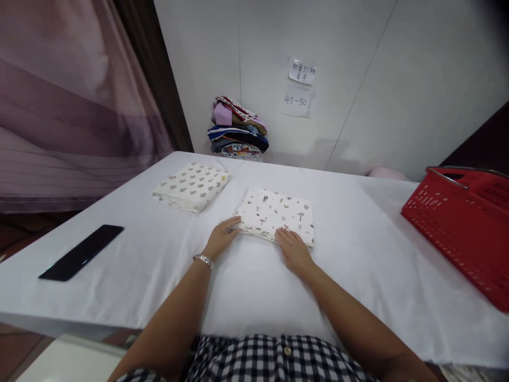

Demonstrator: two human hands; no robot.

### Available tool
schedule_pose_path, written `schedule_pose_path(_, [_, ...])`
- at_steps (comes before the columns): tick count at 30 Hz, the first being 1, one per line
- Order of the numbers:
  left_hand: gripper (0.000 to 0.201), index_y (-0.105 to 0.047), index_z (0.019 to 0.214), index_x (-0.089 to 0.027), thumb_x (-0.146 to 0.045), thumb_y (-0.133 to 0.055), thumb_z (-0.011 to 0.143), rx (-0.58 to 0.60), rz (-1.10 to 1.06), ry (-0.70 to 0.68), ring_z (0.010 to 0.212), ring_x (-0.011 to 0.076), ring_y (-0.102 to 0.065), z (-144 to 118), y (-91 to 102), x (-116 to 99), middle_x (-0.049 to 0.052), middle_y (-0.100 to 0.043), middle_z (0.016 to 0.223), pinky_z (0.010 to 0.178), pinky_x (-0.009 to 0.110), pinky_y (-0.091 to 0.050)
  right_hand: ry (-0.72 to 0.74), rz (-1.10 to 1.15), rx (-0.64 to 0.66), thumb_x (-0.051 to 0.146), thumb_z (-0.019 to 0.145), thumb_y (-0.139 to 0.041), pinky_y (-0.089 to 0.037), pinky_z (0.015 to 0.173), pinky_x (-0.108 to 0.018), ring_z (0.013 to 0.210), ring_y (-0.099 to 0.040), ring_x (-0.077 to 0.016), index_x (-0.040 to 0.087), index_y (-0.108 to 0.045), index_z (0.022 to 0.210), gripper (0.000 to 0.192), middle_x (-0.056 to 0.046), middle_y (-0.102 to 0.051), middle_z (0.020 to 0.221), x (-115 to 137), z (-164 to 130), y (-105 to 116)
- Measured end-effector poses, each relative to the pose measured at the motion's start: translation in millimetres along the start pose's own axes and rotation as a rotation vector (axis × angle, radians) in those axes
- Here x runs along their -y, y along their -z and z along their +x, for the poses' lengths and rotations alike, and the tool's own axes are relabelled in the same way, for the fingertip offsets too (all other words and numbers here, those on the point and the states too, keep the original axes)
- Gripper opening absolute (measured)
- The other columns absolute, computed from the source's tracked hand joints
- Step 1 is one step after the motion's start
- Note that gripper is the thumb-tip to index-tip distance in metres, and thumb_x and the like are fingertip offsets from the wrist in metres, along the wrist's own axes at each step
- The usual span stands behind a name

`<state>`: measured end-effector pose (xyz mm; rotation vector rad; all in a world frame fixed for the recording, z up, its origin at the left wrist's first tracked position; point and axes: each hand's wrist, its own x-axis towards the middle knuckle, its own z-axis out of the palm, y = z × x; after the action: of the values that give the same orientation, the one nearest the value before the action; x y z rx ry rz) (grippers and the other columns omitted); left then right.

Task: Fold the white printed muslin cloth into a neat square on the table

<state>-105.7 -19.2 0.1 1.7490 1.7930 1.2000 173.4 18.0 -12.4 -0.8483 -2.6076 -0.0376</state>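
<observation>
white cotton-like cloth fills the middle of the frame: a folded printed cloth [278,215], cream with small scattered motifs, lies flat on a table covered with a white sheet [358,265], just right of the frame's centre. the person's left hand [221,237] rests at the cloth's lower left corner, fingers curled lightly against its edge; whether the thumb is under the fold cannot be told. the right hand [293,250] lies flat, palm down, on the cloth's near edge, fingers spread and pressing rather than gripping. neither hand is closed around anything. a silver bracelet [203,260] circles the left wrist.

the cloth looks thin, soft and light, stacked in several layers, so it would likely sag and unfold if lifted by one corner; the near folded edge, taken with both hands, seems the steadier place to hold.

up and to the left lies a second folded cloth [191,186] with a different print, well apart from the hands. a black flat device [81,258] sits at the left edge of the table. a red plastic basket [465,223] stands at the right. a pile of coloured fabrics [237,130] leans against the wall at upper centre, beside two paper notes [300,85].
</observation>
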Motion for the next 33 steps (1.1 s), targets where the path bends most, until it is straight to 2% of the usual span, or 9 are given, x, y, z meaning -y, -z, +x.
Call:
schedule_pose_path(4, [0.035, -0.065, 0.105, -0.020, -0.042, -0.054, 0.080, -0.096, -0.083, 0.097, 0.105, 0.0192, -0.059, 3, -6.4, -3, 0.005, -0.063, 0.117, 0.093, 0.034, -0.048, -0.011, -0.002, -0.018, 0.006, 0.082, -0.040, -0.034, 0.103, -0.045, 0.127, -0.040, -0.0242, 0.014, -0.047, 0.131, 0.051, -0.010, -0.048, 0.136, 0, 2, -2])
schedule_pose_path(9, [0.021, -0.067, 0.084, -0.021, -0.035, -0.053, 0.080, -0.185, 0.054, 0.011, 0.095, 0.0187, -0.061, 5, -17.4, -12, 0.005, -0.065, 0.103, 0.088, 0.035, -0.048, -0.008, 0.027, -0.063, 0.006, 0.082, -0.039, -0.036, 0.102, -0.045, 0.125, -0.043, -0.0243, 0.014, -0.050, 0.129, 0.048, -0.011, -0.051, 0.133, -2, -1, -4])
schedule_pose_path(11, [0.019, -0.067, 0.080, -0.021, -0.033, -0.052, 0.080, -0.154, 0.087, -0.009, 0.087, 0.0172, -0.061, -3, -21.0, -21, 0.004, -0.064, 0.097, 0.082, 0.033, -0.050, -0.004, 0.063, -0.094, 0.006, 0.083, -0.039, -0.037, 0.101, -0.045, 0.123, -0.046, -0.0233, 0.015, -0.051, 0.127, 0.047, -0.010, -0.053, 0.130, -6, -7, 0])
schedule_pose_path(16, [0.018, -0.067, 0.082, -0.025, -0.034, -0.051, 0.082, 0.015, 0.046, -0.026, 0.079, 0.0132, -0.059, -38, -25.4, -43, 0.000, -0.061, 0.090, 0.072, 0.026, -0.049, -0.037, 0.189, -0.177, 0.016, 0.086, -0.045, -0.041, 0.097, -0.044, 0.114, -0.054, -0.0222, 0.021, -0.058, 0.119, 0.035, -0.008, -0.062, 0.120, -16, -32, 14])
schedule_pose_path(18, [0.020, -0.066, 0.081, -0.025, -0.035, -0.049, 0.084, 0.010, 0.003, 0.001, 0.076, 0.0122, -0.058, -43, -24.6, -45, -0.001, -0.060, 0.088, 0.070, 0.025, -0.047, -0.069, 0.232, -0.218, 0.019, 0.087, -0.047, -0.042, 0.096, -0.045, 0.110, -0.057, -0.0225, 0.023, -0.061, 0.114, 0.030, -0.007, -0.065, 0.114, -18, -38, 17])
schedule_pose_path(23, [0.018, -0.062, 0.088, -0.022, -0.036, -0.052, 0.081, -0.132, 0.023, 0.172, 0.064, 0.0105, -0.055, -26, -19.2, -41, -0.001, -0.061, 0.088, 0.066, 0.025, -0.045, -0.122, 0.283, -0.283, 0.023, 0.089, -0.049, -0.045, 0.091, -0.044, 0.104, -0.061, -0.0222, 0.024, -0.064, 0.106, 0.023, -0.006, -0.068, 0.106, -15, -35, 16])
schedule_pose_path(30, [0.022, -0.055, 0.085, -0.021, -0.043, -0.057, 0.078, -0.092, 0.128, 0.384, 0.074, 0.0144, -0.058, 5, -23.7, -37, 0.000, -0.064, 0.083, 0.065, 0.025, -0.040, -0.112, 0.280, -0.323, 0.025, 0.089, -0.048, -0.047, 0.089, -0.043, 0.102, -0.061, -0.0228, 0.024, -0.063, 0.105, 0.023, -0.007, -0.068, 0.104, -13, -32, 14])
schedule_pose_path(33, [0.020, -0.054, 0.083, -0.021, -0.040, -0.058, 0.076, -0.074, 0.151, 0.422, 0.074, 0.0147, -0.057, 11, -28.0, -36, 0.000, -0.063, 0.080, 0.063, 0.025, -0.038, -0.094, 0.271, -0.308, 0.023, 0.089, -0.047, -0.046, 0.089, -0.044, 0.104, -0.060, -0.0226, 0.024, -0.062, 0.107, 0.023, -0.007, -0.067, 0.107, -14, -33, 14])
